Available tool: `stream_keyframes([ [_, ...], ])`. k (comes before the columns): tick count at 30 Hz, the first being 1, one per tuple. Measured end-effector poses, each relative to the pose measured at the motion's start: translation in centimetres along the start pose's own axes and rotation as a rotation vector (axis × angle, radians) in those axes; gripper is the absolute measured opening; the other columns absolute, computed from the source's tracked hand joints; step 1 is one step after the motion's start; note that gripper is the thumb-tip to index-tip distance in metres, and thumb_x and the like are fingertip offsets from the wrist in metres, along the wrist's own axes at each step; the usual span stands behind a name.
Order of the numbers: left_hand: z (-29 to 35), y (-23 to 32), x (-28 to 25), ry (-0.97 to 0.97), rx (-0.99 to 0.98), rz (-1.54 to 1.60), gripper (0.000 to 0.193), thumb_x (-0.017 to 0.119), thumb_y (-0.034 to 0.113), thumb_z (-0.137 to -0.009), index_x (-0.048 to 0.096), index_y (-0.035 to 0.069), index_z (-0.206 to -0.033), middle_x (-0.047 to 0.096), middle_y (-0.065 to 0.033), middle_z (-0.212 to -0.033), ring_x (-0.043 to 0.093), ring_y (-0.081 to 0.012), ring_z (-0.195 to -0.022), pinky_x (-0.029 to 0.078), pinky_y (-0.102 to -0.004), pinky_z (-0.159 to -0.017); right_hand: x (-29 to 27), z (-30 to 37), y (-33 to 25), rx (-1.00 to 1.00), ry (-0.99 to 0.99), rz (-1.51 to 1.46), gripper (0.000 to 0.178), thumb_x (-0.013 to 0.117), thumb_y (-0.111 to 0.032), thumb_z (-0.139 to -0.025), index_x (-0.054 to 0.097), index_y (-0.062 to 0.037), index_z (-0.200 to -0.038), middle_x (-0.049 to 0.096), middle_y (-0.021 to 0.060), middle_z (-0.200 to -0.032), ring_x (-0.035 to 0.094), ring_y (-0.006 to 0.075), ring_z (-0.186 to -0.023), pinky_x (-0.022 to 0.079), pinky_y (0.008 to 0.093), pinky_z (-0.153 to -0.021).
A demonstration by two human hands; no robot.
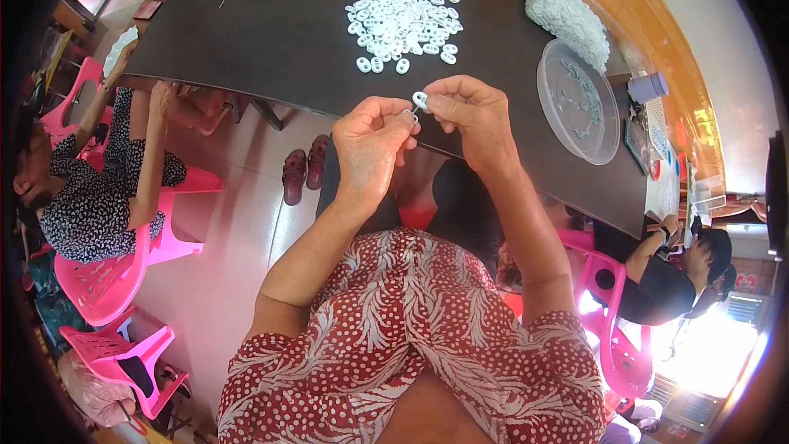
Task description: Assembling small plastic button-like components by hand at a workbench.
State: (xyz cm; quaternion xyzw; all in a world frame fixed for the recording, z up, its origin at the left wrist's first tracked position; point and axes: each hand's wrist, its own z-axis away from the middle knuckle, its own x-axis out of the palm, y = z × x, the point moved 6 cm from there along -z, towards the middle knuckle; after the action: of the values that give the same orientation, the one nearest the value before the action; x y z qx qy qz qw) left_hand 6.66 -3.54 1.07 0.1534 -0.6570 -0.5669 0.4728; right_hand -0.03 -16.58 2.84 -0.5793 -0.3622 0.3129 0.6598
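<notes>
Both my hands meet just off the near edge of the dark table point(271, 25). My right hand point(483, 122) pinches a small white oval plastic piece with holes point(420, 100) between thumb and fingertips. Close against it, my left hand point(366, 144) has thumb and forefinger pressed together on a small thin loop point(411, 116); the fingers hide part of it, so its exact kind is unclear. Beyond my hands lies a loose pile of similar white oval pieces point(403, 20), several of them scattered singly around its edge.
Right on the table stands a round clear plastic tray point(548, 115) holding small greyish bits. A heap of white pieces point(567, 12) and a purplish cup point(648, 86) are beyond it. People sit on pink chairs point(103, 284) at left and right. Dark red clogs point(294, 177) rest on the floor.
</notes>
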Motion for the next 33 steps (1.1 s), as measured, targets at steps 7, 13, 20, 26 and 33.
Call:
stream_keyframes([
  [7, 0.1, -0.1, -0.1, 0.006, -0.016, 0.019, 0.009, 0.058, -0.002, -0.081, 0.062, -0.005, -0.088, 0.063, -0.0079, -0.071, 0.055, -0.0067, -0.054, 0.038, -0.0168, -0.040, 0.3, 0.1, 0.0, 0.001, 0.001, 0.017, 0.014, 0.067, -0.004, -0.077, 0.065, 0.0034, -0.088, 0.062, 0.0048, -0.073, 0.049, 0.0065, -0.059, 0.036, 0.0186, -0.052],
  [13, 0.1, 0.0, -0.2, 0.023, -0.009, -0.008, 0.008, 0.058, -0.002, -0.081, 0.062, -0.005, -0.087, 0.062, -0.0074, -0.070, 0.055, -0.0064, -0.053, 0.038, -0.0168, -0.040, 0.3, 0.2, 0.0, -0.026, 0.010, 0.070, 0.012, 0.067, -0.006, -0.076, 0.066, 0.0012, -0.086, 0.063, 0.0021, -0.071, 0.053, 0.0046, -0.061, 0.036, 0.0182, -0.051],
  [20, 0.0, -0.4, -0.3, 0.016, 0.002, 0.038, 0.017, 0.057, -0.002, -0.082, 0.059, -0.005, -0.098, 0.062, -0.0076, -0.072, 0.055, -0.0064, -0.055, 0.039, -0.0168, -0.042, 0.7, 0.4, -0.4, -0.069, 0.016, 0.146, 0.009, 0.064, -0.001, -0.078, 0.065, 0.0025, -0.085, 0.063, 0.0019, -0.071, 0.054, 0.0046, -0.061, 0.041, 0.0173, -0.053],
  [26, -0.1, -0.6, -0.3, -0.019, 0.073, 0.027, 0.021, 0.056, -0.003, -0.084, 0.057, -0.006, -0.105, 0.062, -0.0063, -0.074, 0.055, -0.0066, -0.059, 0.041, -0.0169, -0.045, 1.7, 0.8, -0.9, -0.084, -0.035, 0.117, 0.007, 0.061, 0.003, -0.080, 0.063, 0.0054, -0.086, 0.064, 0.0056, -0.073, 0.060, 0.0081, -0.067, 0.048, 0.0202, -0.062],
  [33, 0.0, -0.8, -0.1, -0.025, 0.075, 0.115, 0.021, 0.056, -0.003, -0.086, 0.059, -0.007, -0.106, 0.060, -0.0058, -0.074, 0.054, -0.0078, -0.060, 0.043, -0.0182, -0.047, 2.0, 0.8, -0.2, -0.148, -0.066, 0.092, 0.007, 0.059, 0.003, -0.081, 0.062, 0.0048, -0.087, 0.064, 0.0055, -0.075, 0.059, 0.0080, -0.068, 0.048, 0.0200, -0.062],
])
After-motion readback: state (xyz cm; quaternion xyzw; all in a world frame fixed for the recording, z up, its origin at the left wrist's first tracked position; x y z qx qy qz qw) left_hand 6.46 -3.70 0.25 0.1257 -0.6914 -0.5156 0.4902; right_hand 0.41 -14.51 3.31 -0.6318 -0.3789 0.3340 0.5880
